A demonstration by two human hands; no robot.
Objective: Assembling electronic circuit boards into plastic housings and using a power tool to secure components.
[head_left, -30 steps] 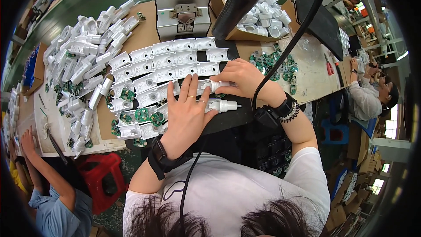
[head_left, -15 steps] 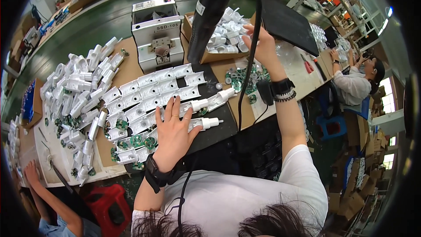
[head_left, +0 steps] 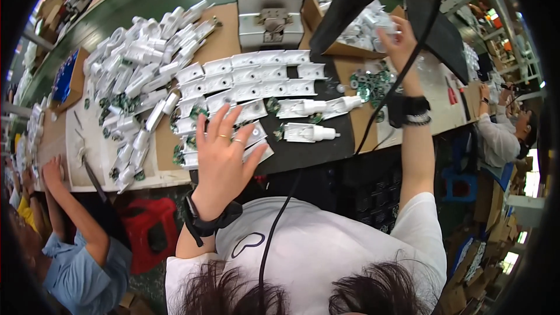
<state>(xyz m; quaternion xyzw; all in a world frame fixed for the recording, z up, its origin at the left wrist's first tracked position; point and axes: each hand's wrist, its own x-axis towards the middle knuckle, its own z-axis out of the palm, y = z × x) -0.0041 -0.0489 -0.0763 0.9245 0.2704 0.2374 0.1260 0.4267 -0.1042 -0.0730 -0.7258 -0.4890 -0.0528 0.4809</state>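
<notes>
Several white plastic half-shell housings (head_left: pixel 251 74) lie in rows on a black mat (head_left: pixel 303 157), some of the nearer ones with green circuit boards (head_left: pixel 199 111). Over the near rows is my left hand (head_left: pixel 224 154), fingers spread and holding nothing. To its right, two white assembled housings (head_left: pixel 309 133) with narrow tips lie apart from the rows. My right hand (head_left: pixel 401 44) reaches to the near right of a cardboard box (head_left: pixel 356 51) full of white plastic parts. Its thumb and fingers are curled around one white plastic part (head_left: pixel 388 28), whose shape is partly hidden.
A white press-like machine (head_left: pixel 271 17) stands behind the rows. Left is a heap of white housings (head_left: pixel 146 52). Loose circuit boards (head_left: pixel 373 84) lie below the box. A black cylinder (head_left: pixel 350 6) and cable (head_left: pixel 396 84) hang in front. Co-workers sit on both sides.
The whole scene has shifted right and upward in view. My left hand has moved leftward across the rows, its fingers wider apart. My right hand stays at the box, its fingers now around a white part.
</notes>
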